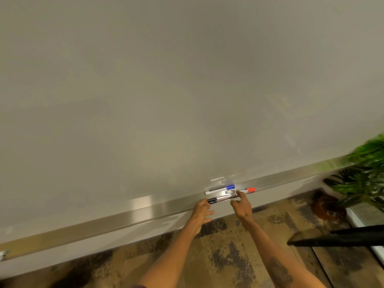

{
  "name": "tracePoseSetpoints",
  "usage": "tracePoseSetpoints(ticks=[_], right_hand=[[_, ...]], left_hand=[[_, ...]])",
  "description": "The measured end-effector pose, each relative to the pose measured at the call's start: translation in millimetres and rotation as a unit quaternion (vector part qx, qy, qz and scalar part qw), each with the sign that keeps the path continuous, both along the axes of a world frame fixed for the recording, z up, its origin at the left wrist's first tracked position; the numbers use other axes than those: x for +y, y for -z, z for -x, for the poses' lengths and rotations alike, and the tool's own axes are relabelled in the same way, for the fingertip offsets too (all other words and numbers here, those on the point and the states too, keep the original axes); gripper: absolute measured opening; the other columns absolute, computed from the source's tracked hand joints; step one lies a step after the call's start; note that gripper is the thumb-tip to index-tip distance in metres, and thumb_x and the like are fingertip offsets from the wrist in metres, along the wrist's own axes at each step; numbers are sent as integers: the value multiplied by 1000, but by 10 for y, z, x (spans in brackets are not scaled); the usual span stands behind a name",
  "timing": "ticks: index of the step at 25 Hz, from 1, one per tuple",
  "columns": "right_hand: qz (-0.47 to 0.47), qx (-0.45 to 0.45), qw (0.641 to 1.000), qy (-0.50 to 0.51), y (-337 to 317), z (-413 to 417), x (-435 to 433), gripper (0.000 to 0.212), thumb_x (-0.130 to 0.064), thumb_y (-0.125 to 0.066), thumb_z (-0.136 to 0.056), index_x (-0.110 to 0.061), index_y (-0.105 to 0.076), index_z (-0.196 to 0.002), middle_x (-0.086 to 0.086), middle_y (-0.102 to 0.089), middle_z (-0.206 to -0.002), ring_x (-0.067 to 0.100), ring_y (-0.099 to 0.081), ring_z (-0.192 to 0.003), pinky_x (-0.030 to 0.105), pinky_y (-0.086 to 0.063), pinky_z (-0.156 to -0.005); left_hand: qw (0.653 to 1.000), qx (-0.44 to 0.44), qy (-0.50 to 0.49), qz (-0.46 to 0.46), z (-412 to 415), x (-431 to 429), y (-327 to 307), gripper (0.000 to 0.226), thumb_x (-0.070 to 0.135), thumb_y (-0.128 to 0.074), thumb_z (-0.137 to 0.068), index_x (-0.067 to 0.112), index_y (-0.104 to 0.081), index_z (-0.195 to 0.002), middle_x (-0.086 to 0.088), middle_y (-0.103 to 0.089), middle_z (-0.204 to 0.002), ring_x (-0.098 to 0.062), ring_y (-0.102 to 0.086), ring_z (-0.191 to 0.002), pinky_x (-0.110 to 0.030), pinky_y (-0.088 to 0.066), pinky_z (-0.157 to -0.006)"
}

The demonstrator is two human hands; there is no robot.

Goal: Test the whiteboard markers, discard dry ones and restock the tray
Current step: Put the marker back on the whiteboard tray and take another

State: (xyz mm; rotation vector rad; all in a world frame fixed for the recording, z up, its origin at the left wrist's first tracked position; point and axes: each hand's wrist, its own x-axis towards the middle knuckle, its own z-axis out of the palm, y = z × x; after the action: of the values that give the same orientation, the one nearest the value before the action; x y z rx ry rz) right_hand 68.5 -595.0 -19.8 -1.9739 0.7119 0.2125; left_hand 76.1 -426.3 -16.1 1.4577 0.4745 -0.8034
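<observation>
Left hand (202, 210) and right hand (242, 206), both open and empty, are reaching into the tray (124, 215); testing is apparently beginning, next requiring a grip on the black-capped marker (220, 198).

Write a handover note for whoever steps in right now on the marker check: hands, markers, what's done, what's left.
Left hand: open, fingertips at the cap end of the black-capped marker, no grip.
Right hand: open, index finger reaching to the red-capped marker.
The blue-capped marker lies behind them. All three are capped, on the tray.
Done: nothing visible; no test strokes on the whiteboard.
Left: test each, discard dry ones, restock.
</observation>
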Motion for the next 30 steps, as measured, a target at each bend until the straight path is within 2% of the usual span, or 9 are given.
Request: tracePoseSetpoints(ticks=[4,7,10,15,18,21,24,27,30], right_hand=[[21,-36,998,37,9,26,137,40,-13,-55,-98,-7,-49,-137,17,-51,-140,36,-50,-128,48,-42,-107],[32,-77,995,60,-16,46,320,33,-19,-56,-99,-4,-57,-128,17,-56,-129,33,-54,-119,45,-46,-103],[-30,-106,992,64,-108,80,603,22,-15,-63,-94,-3,-67,-113,13,-65,-109,28,-61,-104,40,-50,-96],[-146,-107,983,-32,-212,183,1179,11,-14,-69,-90,-4,-74,-90,12,-73,-89,30,-69,-89,41,-58,-89],[-102,-103,977,-154,-384,236,1630,15,-29,-63,-95,-19,-74,-92,1,-73,-90,22,-68,-89,36,-56,-85],[-35,-129,953,-272,-675,206,2242,28,-49,-53,-96,-28,-68,-107,-10,-70,-98,8,-64,-91,27,-50,-82],[-41,-177,931,-316,-1015,201,2838,27,-42,-51,-99,-24,-64,-113,-8,-70,-94,5,-65,-88,25,-52,-82],[-52,-218,917,-331,-1250,261,3274,20,-35,-48,-102,-23,-63,-108,-6,-67,-83,8,-65,-77,33,-55,-78],[-47,-255,898,-355,-1427,333,3627,21,-31,-45,-103,-23,-64,-108,-11,-66,-91,4,-62,-83,29,-51,-80]], left_hand=[[999,8,-40,15,1,120,42,28,17,-47,-104,14,-55,-130,-7,-50,-144,-26,-61,-119,-41,-49,-104],[994,-17,-109,12,29,312,-7,25,15,-50,-103,14,-56,-127,-4,-60,-124,-27,-63,-116,-38,-50,-102],[979,-61,-196,-4,41,580,-92,18,11,-56,-99,15,-63,-116,-2,-66,-103,-23,-68,-100,-33,-55,-93],[946,-120,-302,-10,112,1173,-283,21,9,-60,-97,10,-69,-116,-8,-70,-104,-17,-67,-87,-26,-59,-81],[936,-165,-310,-16,209,1566,-452,21,12,-61,-97,7,-69,-116,-7,-71,-101,-18,-67,-88,-25,-58,-79],[935,-210,-284,-24,327,1970,-669,20,18,-63,-96,17,-70,-114,-2,-72,-108,-19,-68,-102,-31,-57,-89],[922,-255,-292,-18,439,2337,-897,22,22,-62,-97,21,-71,-117,2,-73,-112,-15,-67,-107,-32,-55,-95],[900,-291,-324,1,525,2700,-1145,20,23,-61,-98,21,-72,-114,5,-73,-112,-11,-66,-109,-29,-52,-98],[878,-337,-337,33,622,2960,-1388,22,22,-56,-100,14,-71,-114,1,-74,-111,-13,-66,-109,-30,-52,-97]])
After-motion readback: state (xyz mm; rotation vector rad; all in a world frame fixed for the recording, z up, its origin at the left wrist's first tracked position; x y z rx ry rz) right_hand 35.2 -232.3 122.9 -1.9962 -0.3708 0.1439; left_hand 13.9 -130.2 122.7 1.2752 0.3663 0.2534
